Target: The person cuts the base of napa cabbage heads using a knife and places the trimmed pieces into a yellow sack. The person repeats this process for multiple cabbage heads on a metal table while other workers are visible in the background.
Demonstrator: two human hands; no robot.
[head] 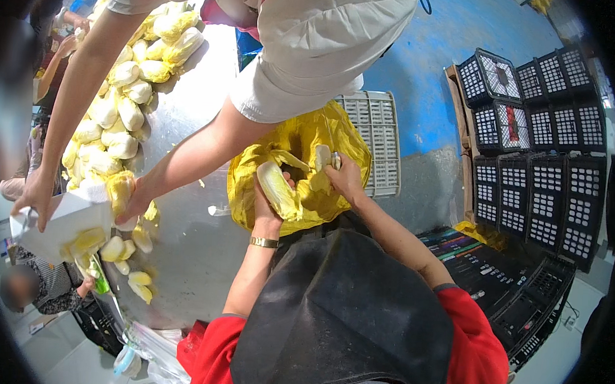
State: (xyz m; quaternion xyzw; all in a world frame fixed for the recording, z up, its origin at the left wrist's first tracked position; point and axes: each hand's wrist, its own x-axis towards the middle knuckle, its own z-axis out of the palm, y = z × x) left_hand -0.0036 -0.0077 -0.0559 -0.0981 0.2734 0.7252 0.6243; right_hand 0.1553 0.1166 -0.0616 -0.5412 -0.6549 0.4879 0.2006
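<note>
A pale napa cabbage (276, 188), with yellow-green leaf tips, rests in my left hand (265, 205), whose fingers wrap behind it. My right hand (346, 178) grips a small tool (335, 161) with a shiny metal part, perhaps a knife; most of it is hidden by the fingers. Beside that hand is a whitish cabbage leaf (322, 156), and I cannot tell whether it is held or hanging. Both hands are over a yellow woven sack (245, 199) that gapes at the top, with a loose leaf (288, 159) near its opening.
Napa cabbages (121, 106) are heaped along a metal table (180, 269). A co-worker in white (313, 53) reaches across to a white box (64, 222) and a cabbage. A grey plastic crate (379, 143) stands behind the sack; black crates (542, 120) are stacked at right.
</note>
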